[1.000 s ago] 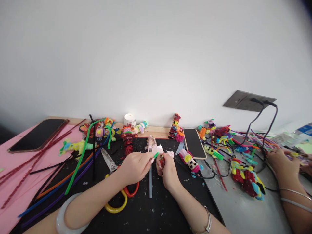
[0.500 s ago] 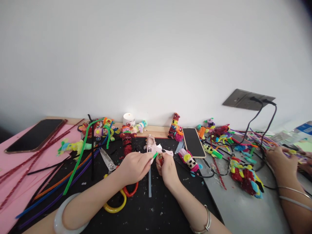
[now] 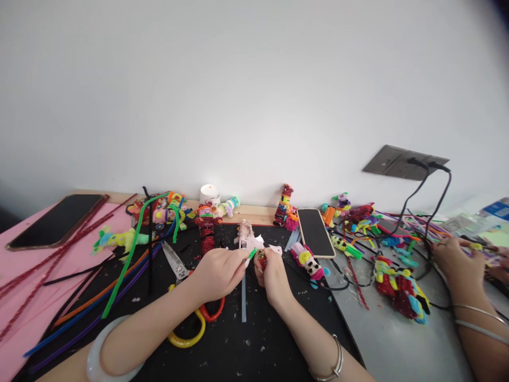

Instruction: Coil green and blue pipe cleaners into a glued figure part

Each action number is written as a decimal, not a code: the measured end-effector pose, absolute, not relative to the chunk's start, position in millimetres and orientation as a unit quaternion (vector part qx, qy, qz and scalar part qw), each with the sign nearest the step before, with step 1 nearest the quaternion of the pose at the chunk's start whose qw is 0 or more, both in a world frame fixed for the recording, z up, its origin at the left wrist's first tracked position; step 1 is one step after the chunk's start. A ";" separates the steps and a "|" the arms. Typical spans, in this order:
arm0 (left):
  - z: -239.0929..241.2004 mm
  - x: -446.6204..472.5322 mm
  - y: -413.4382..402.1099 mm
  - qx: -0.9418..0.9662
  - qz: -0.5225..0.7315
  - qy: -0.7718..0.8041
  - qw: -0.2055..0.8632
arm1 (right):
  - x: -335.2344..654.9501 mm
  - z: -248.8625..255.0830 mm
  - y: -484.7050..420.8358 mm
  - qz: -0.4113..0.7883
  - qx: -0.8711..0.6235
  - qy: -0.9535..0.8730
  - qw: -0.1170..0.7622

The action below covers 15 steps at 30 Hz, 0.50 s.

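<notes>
Between the pinched fingertips of my left hand (image 3: 222, 271) is a short piece of green pipe cleaner (image 3: 253, 253). My right hand (image 3: 274, 278) is closed around a small lighter (image 3: 261, 257) with a reddish body and metal top, its end close beside the green piece. Just beyond both hands lies a pale pink glue gun (image 3: 249, 242), partly hidden by them. A clear glue stick (image 3: 244, 302) extends from it toward me. Below my left forearm are scissors (image 3: 189, 339) with yellow and red handles, their blades pointing away.
Pipe cleaners (image 3: 123, 276) and a dark phone (image 3: 58, 220) lie left, partly on pink paper (image 3: 24, 297). A white-edged phone (image 3: 317, 233), fuzzy dolls (image 3: 308, 261) and black cables (image 3: 429, 223) are right. A paper cup (image 3: 210, 195) stands behind. Another person's hand (image 3: 457, 262) works far right.
Almost nothing differs. Both my hands keep the same hold and place, with the green piece still beside the lighter's top. The view shifts very slightly.
</notes>
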<state>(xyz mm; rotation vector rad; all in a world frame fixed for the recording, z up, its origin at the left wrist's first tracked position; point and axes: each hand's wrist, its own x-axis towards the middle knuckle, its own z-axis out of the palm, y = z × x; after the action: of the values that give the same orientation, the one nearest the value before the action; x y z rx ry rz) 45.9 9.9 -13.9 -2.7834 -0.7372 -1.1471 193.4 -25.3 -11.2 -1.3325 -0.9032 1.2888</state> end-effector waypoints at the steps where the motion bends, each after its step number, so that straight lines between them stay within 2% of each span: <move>1: -14.1 45.7 9.7 -0.898 -0.370 -0.238 0.021 | 193.7 -12.2 -25.0 0.540 -0.551 -0.375 0.514; 15: -16.2 46.5 10.0 -0.900 -0.367 -0.236 0.019 | 197.2 -19.0 -23.6 0.533 -0.537 -0.414 0.506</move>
<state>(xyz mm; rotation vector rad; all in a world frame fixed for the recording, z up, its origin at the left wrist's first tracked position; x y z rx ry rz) 46.5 10.0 -16.2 -2.7926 -0.7320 -1.1375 197.2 -23.6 -19.0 -1.2953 -0.9985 1.2870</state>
